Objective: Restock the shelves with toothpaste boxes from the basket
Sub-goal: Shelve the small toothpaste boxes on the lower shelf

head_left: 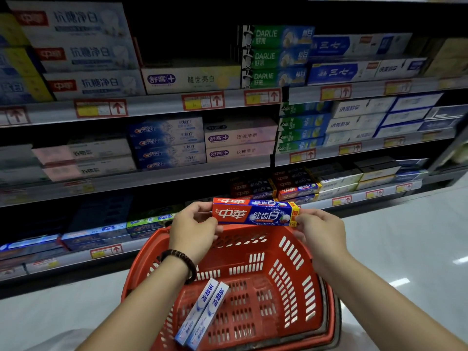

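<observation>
A: Step in hand?
B: Mid-restock, by the look of it: red-and-blue toothpaste box [255, 214] held level above the far rim of the basket [291, 274], printed face toward the camera. Pinched at both ends, left hand [195, 229] on the red end, right hand [319, 231] on the yellow-tagged end. Neither hand spread.
A: Target slot?
B: Likely the matching red-and-blue stack [296, 190], third tier down, just beyond the box and slightly right. Judged from the print only.
A: Needed for the next move?
B: Carry forward and a little right, keep level, long side parallel to the shelf edge, set on or beside that stack. Probably let go with one hand to slide it in. Low tier, so some reach down.
A: Left to do?
B: Two white-and-blue boxes [202, 315] lying side by side in the basket, near-left corner. No home spotted for those; lowest shelf too dark and blurred to read.
A: Surroundings?
B: Red slotted plastic basket, pale glossy floor [405, 249] with light glare around it. Tiers of shelves [152, 105] packed with toothpaste cartons, red-arrow price tags [101, 108] along the edges. Dark gap in the top tier above a single white carton [190, 79]. Dark bead bracelet [181, 257] on the left wrist.
</observation>
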`<state>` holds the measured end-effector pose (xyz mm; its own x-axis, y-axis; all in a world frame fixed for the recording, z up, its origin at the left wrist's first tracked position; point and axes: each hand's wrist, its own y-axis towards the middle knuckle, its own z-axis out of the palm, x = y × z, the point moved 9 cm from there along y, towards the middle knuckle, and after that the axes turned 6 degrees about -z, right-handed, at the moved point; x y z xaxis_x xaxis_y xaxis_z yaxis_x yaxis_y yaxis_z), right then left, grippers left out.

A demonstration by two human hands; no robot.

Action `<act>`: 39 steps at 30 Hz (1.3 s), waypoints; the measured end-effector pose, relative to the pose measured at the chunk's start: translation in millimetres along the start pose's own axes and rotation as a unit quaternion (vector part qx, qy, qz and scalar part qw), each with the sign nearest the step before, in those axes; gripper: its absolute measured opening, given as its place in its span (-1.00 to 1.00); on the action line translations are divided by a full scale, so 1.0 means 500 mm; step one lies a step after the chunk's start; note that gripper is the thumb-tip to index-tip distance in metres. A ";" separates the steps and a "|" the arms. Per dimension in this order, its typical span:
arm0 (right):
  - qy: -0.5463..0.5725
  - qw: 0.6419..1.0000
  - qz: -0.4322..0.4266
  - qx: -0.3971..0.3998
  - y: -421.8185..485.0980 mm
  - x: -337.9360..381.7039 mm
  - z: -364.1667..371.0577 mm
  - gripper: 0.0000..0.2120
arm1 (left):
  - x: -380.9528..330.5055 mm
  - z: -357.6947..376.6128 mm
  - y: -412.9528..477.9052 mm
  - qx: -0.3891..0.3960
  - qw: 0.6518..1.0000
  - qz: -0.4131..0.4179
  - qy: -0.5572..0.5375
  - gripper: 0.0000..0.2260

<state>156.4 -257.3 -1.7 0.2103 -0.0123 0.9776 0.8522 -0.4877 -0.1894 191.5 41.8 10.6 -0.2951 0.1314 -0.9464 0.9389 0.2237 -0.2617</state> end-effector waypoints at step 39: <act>-0.132 0.990 -0.055 -0.001 0.335 -0.033 0.067 -0.86 | 0.040 0.193 0.244 0.000 0.992 -0.026 0.126 -0.81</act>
<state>311.5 -309.4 -52.7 0.2349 0.2700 0.9338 0.8761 -0.4750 -0.0830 317.1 -21.4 -58.3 -0.3784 0.3575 -0.8538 0.9211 0.2363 -0.3093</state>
